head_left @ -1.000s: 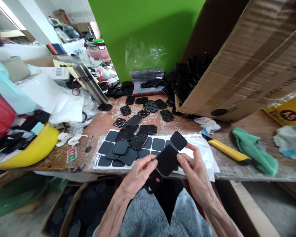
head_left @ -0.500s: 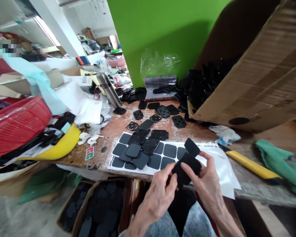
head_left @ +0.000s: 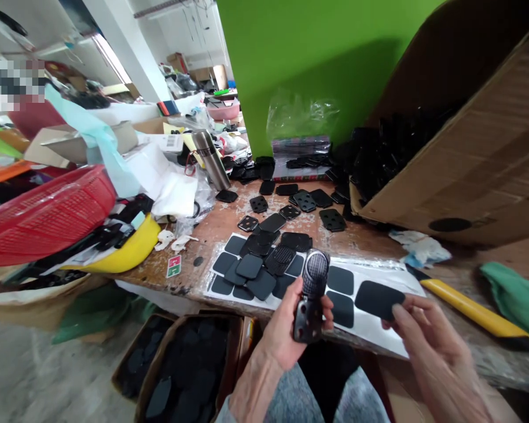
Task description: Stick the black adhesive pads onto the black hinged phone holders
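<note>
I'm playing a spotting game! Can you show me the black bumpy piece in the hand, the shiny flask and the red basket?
Black bumpy piece point(head_left: 315, 275), head view, on its bumpy top end.
Shiny steel flask point(head_left: 210, 160), head view, on its metal side.
Red basket point(head_left: 48, 220), head view, on its mesh side.

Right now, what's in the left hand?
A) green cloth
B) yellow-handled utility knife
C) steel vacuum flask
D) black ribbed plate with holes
D. The left hand holds the black ribbed plate upright between thumb and fingers, ribbed end up and holes toward the lower end.
</note>
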A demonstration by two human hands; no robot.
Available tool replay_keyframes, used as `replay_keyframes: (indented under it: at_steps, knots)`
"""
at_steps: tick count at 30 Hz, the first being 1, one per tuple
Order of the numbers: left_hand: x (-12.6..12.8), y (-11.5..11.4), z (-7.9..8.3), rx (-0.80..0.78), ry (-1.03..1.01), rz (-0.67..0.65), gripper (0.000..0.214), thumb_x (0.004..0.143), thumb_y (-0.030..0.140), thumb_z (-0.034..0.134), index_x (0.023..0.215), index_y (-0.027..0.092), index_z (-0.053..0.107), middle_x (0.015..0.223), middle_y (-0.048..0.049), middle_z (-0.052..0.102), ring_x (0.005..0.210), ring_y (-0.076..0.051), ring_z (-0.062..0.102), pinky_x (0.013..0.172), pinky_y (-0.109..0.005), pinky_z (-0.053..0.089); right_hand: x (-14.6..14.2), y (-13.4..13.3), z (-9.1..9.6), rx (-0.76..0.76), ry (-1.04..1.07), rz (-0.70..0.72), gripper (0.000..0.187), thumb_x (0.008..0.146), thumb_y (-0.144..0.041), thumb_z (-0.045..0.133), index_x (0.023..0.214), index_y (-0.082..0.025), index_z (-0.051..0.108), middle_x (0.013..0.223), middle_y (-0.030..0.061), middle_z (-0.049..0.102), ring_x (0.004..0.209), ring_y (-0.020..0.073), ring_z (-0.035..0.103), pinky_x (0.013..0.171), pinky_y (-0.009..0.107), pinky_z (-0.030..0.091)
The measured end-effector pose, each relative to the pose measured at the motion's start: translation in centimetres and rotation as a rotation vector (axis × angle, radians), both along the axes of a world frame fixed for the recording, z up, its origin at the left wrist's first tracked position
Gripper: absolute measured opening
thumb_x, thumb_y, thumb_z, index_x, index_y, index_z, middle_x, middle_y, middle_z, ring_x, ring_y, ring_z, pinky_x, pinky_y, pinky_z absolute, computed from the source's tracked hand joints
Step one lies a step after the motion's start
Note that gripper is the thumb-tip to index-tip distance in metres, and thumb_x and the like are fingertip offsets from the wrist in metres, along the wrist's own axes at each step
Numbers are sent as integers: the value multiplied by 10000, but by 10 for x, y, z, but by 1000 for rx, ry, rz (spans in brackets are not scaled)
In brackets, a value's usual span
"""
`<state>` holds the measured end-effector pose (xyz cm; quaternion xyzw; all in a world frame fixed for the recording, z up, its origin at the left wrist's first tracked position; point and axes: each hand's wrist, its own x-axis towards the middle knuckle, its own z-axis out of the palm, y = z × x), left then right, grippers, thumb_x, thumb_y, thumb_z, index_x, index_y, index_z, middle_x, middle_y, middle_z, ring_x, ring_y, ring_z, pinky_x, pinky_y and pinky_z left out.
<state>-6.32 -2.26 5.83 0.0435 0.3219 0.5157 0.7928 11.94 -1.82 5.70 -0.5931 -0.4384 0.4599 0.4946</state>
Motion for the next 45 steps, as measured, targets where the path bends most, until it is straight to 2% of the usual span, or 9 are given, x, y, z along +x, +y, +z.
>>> replay_keyframes:
  at_steps: [4,10,14,18,24,29,35,41,45]
  knots:
    - [-4,8,5,-10,43,36,537,841,506,405,910,27,636,869,-145,655,749,-213,613,742,-357,475,-1,-7,8,54,35,40,330,715,-382,651,991,-263,515,686,-20,525,610,146,509,621,291,393]
    - [-5,11,9,-17,23,13,435,859,450,420,975,90,634,953,-120,673,797,-185,635,760,-297,482,0,-15,5,-29,6,27,215,753,-431,607,819,-246,520,707,-9,542,650,150,514,642,287,395]
    - [-2,11,9,-38,14,42,419,848,448,443,1015,105,616,953,-115,673,818,-192,638,819,-320,469,2,-22,8,-155,144,146,225,784,-418,583,931,-262,515,731,-11,507,651,136,465,591,253,384]
    - [0,13,9,-69,51,40,441,824,484,465,981,103,622,902,-115,680,829,-225,639,800,-348,479,-3,-27,12,-272,312,277,171,817,-387,556,810,-220,519,685,-12,462,652,122,419,598,236,372]
    - [1,11,10,-69,80,16,446,825,509,441,957,127,629,861,-103,687,794,-224,644,705,-328,499,-17,-26,14,-356,525,280,191,786,-378,599,793,-201,526,685,-19,435,630,110,390,592,230,348]
    - [3,10,8,-40,117,4,495,816,533,438,964,104,634,857,-106,684,787,-204,636,705,-299,493,-23,-23,11,-358,486,306,212,784,-409,584,772,-200,548,800,3,508,691,128,408,638,250,359]
    - [8,11,9,-101,154,6,486,816,537,431,945,115,634,824,-92,681,738,-193,636,681,-301,497,-36,-24,6,-300,446,286,209,807,-419,545,841,-214,564,1000,20,572,977,187,469,872,301,343]
    - [9,12,6,-102,168,-4,476,822,534,417,951,126,626,826,-91,677,753,-207,638,700,-321,498,-48,-22,7,-284,408,211,244,775,-435,572,724,-200,525,857,10,575,818,167,483,735,268,375]
    - [10,13,4,-86,170,2,472,834,521,404,926,117,630,809,-89,674,731,-191,633,703,-306,495,-51,-21,7,-285,409,203,235,778,-416,574,720,-193,527,876,12,563,835,165,467,763,277,359]
